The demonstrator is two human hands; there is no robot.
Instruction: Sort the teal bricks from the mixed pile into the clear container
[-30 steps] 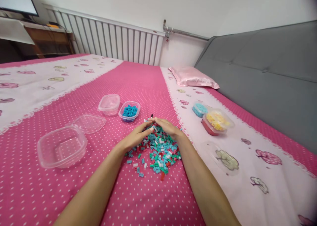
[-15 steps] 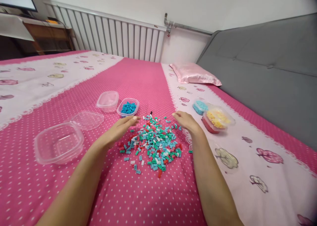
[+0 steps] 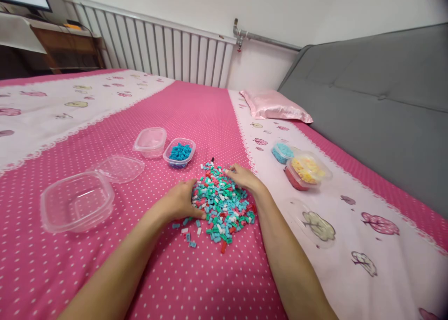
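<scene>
A loose pile of small toy bricks (image 3: 224, 203), in teal, green, red, white and pink, lies on the pink dotted bedspread (image 3: 210, 282). My left hand (image 3: 182, 200) rests against the pile's left side, thumb and fingers apart and curved around the bricks. At the far right of the pile, my right hand (image 3: 243, 176) touches the bricks with its fingers apart. Neither hand grips a brick that I can make out. Just beyond my left hand stands a clear tub of blue bricks (image 3: 179, 152).
A clear tub (image 3: 77, 203) with its lid (image 3: 121, 169) hinged open sits at left, a smaller tub (image 3: 150, 142) behind it. To the right are tubs of light blue (image 3: 283, 152), yellow (image 3: 306, 168) and red pieces (image 3: 297, 179), and a clear lid (image 3: 311, 223). A pink pillow (image 3: 276, 106) lies farther back.
Both hands have moved inward and down onto the pile. Bricks at its left side are pushed closer together, and the right-side strays are gathered in.
</scene>
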